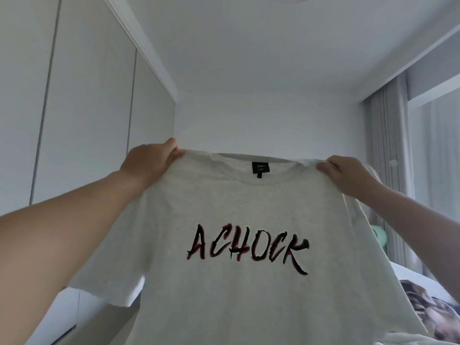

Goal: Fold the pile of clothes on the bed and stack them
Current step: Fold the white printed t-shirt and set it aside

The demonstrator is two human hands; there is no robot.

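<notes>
A white T-shirt (249, 200) with black and red lettering and a black neck label hangs spread out in front of me, held up high. My left hand (149, 163) pinches its left shoulder seam. My right hand (346, 175) pinches the right shoulder seam. Both sleeves hang down at the sides and the hem drops below the bottom of the view. The shirt hides most of the bed.
White wardrobe doors (82, 120) fill the left side. A grey curtain (388, 145) and a window stand at the right. A patterned brown cloth (428, 307) lies on the bed at the lower right, near a mint-green round object (379, 236).
</notes>
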